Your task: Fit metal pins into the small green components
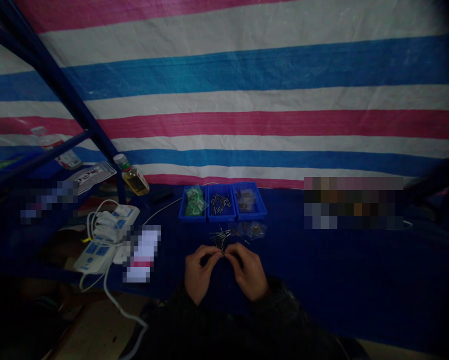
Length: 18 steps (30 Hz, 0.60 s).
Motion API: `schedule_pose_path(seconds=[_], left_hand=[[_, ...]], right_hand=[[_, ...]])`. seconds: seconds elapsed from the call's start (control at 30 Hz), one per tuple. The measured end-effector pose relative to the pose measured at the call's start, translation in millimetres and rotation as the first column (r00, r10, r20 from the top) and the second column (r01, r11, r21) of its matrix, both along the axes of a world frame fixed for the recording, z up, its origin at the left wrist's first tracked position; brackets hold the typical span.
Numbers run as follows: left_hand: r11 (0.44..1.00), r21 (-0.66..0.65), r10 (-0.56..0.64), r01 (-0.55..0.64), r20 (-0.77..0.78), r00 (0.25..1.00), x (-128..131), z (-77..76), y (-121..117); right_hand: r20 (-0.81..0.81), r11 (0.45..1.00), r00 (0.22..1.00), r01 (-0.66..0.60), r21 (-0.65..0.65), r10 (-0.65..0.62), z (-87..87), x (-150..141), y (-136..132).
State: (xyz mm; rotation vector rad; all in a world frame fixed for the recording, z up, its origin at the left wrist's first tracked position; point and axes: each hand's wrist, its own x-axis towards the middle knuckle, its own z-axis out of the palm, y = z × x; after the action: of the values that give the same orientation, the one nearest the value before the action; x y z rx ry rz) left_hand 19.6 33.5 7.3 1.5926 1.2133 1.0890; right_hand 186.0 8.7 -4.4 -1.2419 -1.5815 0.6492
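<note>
My left hand (198, 272) and my right hand (247, 271) meet fingertip to fingertip over the dark blue table (322, 270). Both are pinched together on a tiny dark part I cannot make out. Just beyond the fingertips lies a loose pile of small metal pins (220, 236). A small clear bag (255, 229) lies to the right of the pile. Behind them stand three blue bins in a row: the left bin (192, 204) holds green-tinted bags, the middle bin (220, 204) holds pins, the right bin (249, 200) holds clear bags.
White power strips (106, 230) with cables lie at the left. A small bottle of yellow liquid (133, 178) stands beside a blue metal post (96, 130). A striped tarp (247, 90) hangs behind the table. A white cable (164, 206) runs toward the bins.
</note>
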Motion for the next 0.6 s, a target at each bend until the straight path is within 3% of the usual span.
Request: schedule_pose_path(seconds=[0.6], left_hand=[[1.000, 0.022, 0.014, -0.014, 0.006, 1.000, 0.7, 1.2, -0.9]], right_hand=[[0.017, 1.000, 1.000, 0.003, 0.017, -0.003, -2.2, 1.0, 0.9]])
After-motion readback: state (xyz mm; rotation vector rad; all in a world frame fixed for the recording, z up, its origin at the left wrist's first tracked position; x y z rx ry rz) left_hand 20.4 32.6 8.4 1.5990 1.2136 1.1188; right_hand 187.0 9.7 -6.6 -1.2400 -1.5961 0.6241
